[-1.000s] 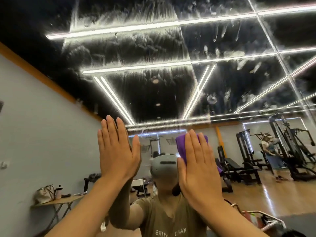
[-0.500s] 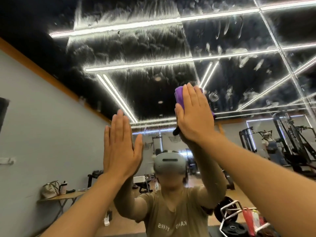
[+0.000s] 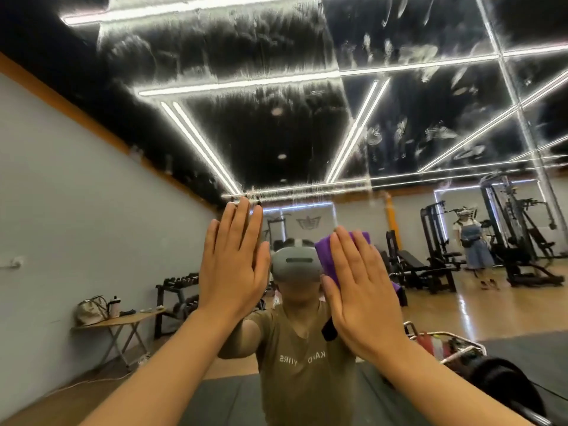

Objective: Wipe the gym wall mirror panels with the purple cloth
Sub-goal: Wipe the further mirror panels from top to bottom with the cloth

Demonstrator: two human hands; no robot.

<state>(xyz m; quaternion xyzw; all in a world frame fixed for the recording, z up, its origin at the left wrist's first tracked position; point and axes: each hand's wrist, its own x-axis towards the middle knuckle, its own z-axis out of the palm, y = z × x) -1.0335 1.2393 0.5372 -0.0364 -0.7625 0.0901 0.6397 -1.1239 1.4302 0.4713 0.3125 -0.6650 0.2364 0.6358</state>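
Down from where it was half a second ago, when it pressed high up near the reflected ceiling lights, my right hand (image 3: 364, 290) has come back level with the left. It lies flat with fingers straight and together, pinning the purple cloth (image 3: 328, 259) against the mirror (image 3: 246, 142); the cloth shows past the fingertips and along the thumb side, and a small corner peeks out at the far edge of the palm. My left hand (image 3: 233, 265) has hardly shifted: it is open, palm flat on the glass, holding nothing, just beside the right.

Between the two hands I see the reflection of a grey headset (image 3: 295, 265) and an olive t-shirt (image 3: 302, 370). Above the hands, the glass carries pale streaks and smears, denser in the panel to the right of a vertical seam.

Reflected at lower left, a folding worktop (image 3: 120, 321) holds a bag (image 3: 91, 309) and a bottle (image 3: 115, 305), near a dumbbell rack (image 3: 176, 290). At right stand weight machines (image 3: 510, 241) and another person (image 3: 471, 241) on the wooden floor.
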